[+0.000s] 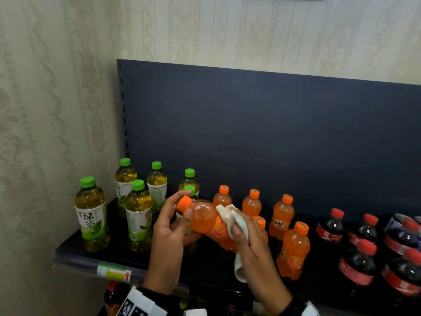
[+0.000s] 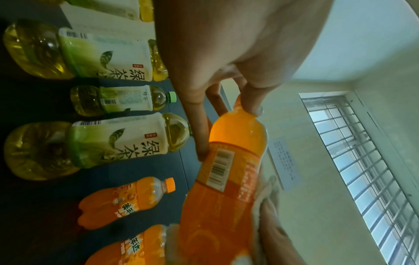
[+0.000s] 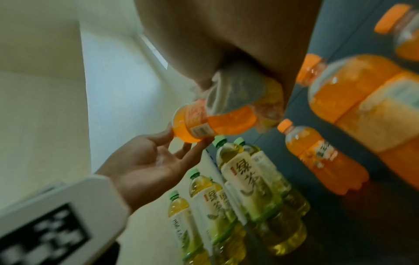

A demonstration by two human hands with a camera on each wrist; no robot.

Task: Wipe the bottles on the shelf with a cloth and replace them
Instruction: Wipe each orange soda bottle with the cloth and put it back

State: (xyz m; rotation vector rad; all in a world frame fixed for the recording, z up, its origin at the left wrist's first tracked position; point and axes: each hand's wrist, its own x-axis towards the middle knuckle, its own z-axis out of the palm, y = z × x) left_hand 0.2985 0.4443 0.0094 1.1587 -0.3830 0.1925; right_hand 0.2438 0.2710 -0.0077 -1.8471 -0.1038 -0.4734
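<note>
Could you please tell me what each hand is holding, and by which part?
The left hand pinches the orange soda bottle at its cap end; the right hand wraps the cloth round its body.

Head view above, wrist views close, perhaps sideways

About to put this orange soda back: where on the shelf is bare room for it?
Bare dark shelf shows at the front, under the hands, between the front green tea bottle and the front orange soda. The held orange bottle fits there. The cola bottles on the right stand packed, with no gap.
</note>
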